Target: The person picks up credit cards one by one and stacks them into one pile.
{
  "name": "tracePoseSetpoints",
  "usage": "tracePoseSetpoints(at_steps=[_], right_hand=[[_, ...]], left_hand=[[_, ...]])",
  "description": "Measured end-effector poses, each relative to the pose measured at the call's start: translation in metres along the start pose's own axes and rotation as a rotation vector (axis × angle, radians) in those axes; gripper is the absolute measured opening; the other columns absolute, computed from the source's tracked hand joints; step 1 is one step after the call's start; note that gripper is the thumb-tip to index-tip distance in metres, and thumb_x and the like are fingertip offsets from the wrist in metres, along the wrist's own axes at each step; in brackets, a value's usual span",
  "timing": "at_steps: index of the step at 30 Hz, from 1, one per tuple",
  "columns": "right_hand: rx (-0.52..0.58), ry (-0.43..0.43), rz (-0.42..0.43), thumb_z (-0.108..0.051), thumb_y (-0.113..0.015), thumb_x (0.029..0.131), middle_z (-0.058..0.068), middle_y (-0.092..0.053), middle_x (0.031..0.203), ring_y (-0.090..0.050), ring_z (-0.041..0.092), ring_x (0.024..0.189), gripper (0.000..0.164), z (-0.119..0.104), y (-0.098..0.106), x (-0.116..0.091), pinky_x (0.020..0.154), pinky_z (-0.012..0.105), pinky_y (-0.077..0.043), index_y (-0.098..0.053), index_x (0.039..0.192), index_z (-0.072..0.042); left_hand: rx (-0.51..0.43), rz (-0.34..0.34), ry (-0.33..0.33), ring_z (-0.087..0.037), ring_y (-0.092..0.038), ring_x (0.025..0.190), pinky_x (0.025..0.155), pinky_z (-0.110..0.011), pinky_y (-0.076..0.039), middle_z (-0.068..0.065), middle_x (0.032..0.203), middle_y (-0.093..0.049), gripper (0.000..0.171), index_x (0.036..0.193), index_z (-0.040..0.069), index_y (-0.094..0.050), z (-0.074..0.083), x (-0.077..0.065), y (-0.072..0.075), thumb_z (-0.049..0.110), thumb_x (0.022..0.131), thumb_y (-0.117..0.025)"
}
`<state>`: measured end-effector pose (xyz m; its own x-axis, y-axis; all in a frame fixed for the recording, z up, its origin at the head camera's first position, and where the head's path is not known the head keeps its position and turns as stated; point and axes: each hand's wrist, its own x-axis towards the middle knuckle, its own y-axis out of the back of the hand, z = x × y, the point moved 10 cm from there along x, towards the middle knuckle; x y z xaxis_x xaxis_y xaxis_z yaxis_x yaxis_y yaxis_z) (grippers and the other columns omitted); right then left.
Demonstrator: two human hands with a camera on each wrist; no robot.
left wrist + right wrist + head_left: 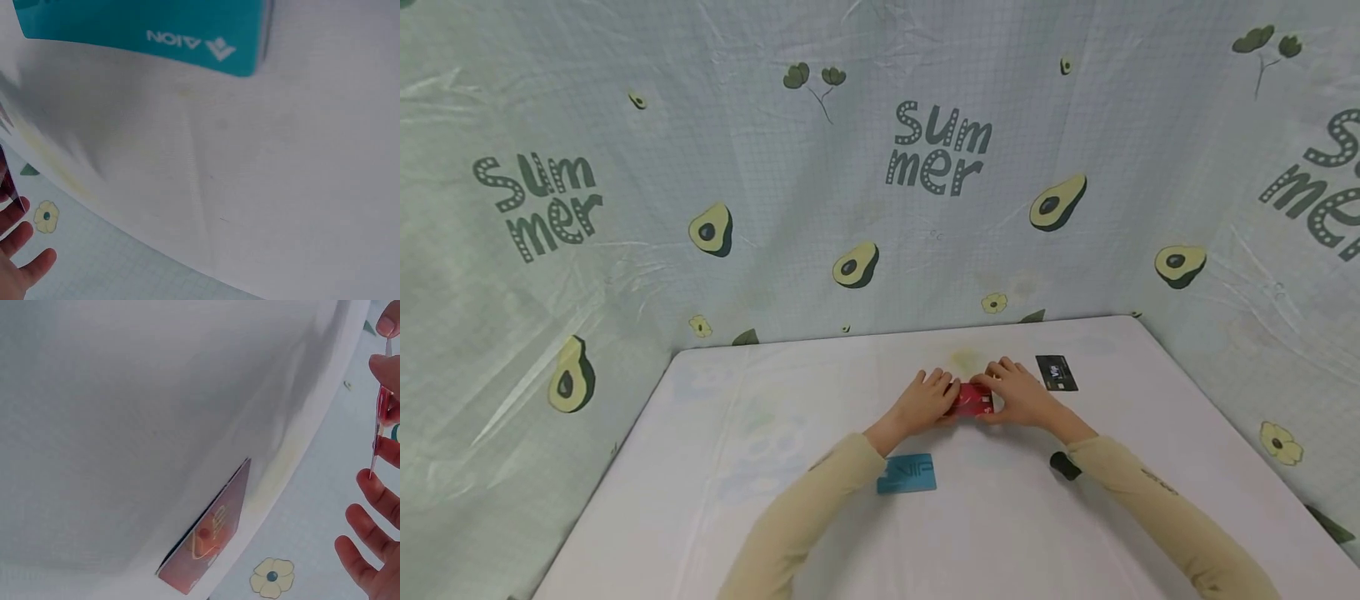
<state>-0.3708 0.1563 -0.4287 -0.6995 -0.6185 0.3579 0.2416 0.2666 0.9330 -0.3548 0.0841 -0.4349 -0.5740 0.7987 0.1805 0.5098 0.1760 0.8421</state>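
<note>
Between both hands, above the white table, a red card (974, 401) is held by its sides. My left hand (922, 401) pinches its left end, and my right hand (1021, 397) pinches the right end. In the right wrist view the red card (382, 403) appears almost edge-on, with a clear, shiny edge. A teal-blue card (907, 473) lies flat below my left wrist; the left wrist view shows "AION" printed on this blue card (137, 28). Beyond my right hand lies a black card (1056, 372) marked "VIP".
A small black object (1064, 466) sits beside my right sleeve, its kind unclear. The white table (760, 500) meets a hanging sheet (775, 167) printed with avocados at the back and sides. A card with a shiny purple-orange face (206, 540) shows in the right wrist view.
</note>
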Motion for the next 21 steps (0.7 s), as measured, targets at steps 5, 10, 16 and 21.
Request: tracePoseSetpoints(at_steps=[5,10,16,21], right_hand=[[0.027,-0.003,-0.027,-0.043,-0.073,0.066,0.0,-0.051,0.092,-0.039,0.016,0.087,0.054,-0.007,0.0,0.0,0.072,0.035,-0.038,-0.058,0.11,-0.016],[0.02,0.014,-0.028,-0.043,-0.072,0.067,0.0,-0.051,0.094,-0.039,0.015,0.088,0.054,-0.015,0.003,0.002,0.073,0.036,-0.037,-0.058,0.111,-0.016],[0.034,0.014,-0.033,-0.045,-0.072,0.066,-0.001,-0.051,0.096,-0.039,0.014,0.09,0.054,-0.02,0.003,0.002,0.075,0.035,-0.038,-0.057,0.111,-0.018],[0.033,0.027,-0.012,-0.044,-0.073,0.065,-0.001,-0.052,0.096,-0.039,0.014,0.091,0.055,-0.025,0.006,0.002,0.076,0.035,-0.04,-0.057,0.11,-0.018]], left_hand=[[0.004,0.029,0.014,-0.016,-0.048,0.101,0.083,-0.03,-0.044,-0.001,0.111,-0.054,0.051,0.123,0.014,-0.049,-0.001,-0.009,0.005,0.048,0.086,-0.049],[0.011,0.039,0.022,-0.015,-0.047,0.099,0.08,-0.029,-0.043,-0.001,0.109,-0.054,0.051,0.123,0.014,-0.049,-0.001,-0.017,0.008,0.049,0.086,-0.048],[0.008,0.091,0.019,-0.016,-0.049,0.096,0.078,-0.03,-0.044,-0.001,0.106,-0.056,0.05,0.12,0.014,-0.052,-0.002,-0.025,0.017,0.049,0.084,-0.05],[0.02,0.072,0.022,-0.016,-0.049,0.097,0.078,-0.03,-0.043,-0.001,0.107,-0.055,0.054,0.121,0.015,-0.051,-0.005,-0.03,0.021,0.053,0.083,-0.049]])
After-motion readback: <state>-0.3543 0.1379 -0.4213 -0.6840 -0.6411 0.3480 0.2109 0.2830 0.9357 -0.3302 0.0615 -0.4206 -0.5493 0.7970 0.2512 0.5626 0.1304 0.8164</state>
